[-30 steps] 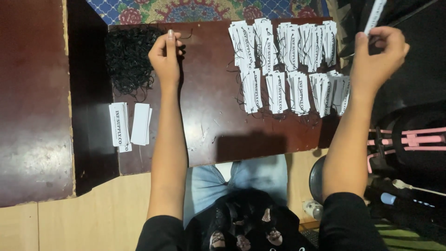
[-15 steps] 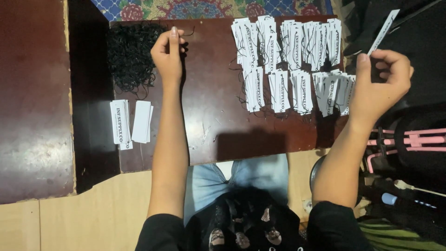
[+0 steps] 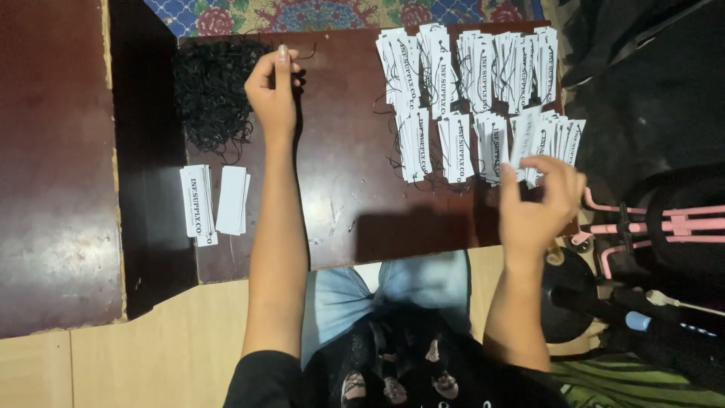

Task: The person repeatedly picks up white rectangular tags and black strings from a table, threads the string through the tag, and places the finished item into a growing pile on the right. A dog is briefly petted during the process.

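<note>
A dark brown wooden counter (image 3: 340, 219) with a glossy, lightly scratched top fills the middle of the frame. In its upper right part lie two rows of white paper tags with black strings (image 3: 468, 91), laid in small overlapping bundles. Near the left edge of the counter, two small stacks of white rectangular cards (image 3: 215, 200) lie side by side, well apart from the hands. In the upper left part of the counter there is a loose pile of thin black strings (image 3: 211, 94), tangled and wiry in look. A patterned carpet with flowers (image 3: 302, 13) shows along the top edge, and a pink metal frame (image 3: 649, 227) stands at the right, beside the counter.

The left hand (image 3: 273, 87) is in the upper middle, just beside the right edge of the string pile; its fingers are pinched together, and it seems to pinch a thin string, but this is too fine to tell. The right hand (image 3: 540, 200) is blurred, at the lower right end of the tag rows, fingers spread and loosely curled over the last bundle; I cannot tell if it grips a tag.
</note>
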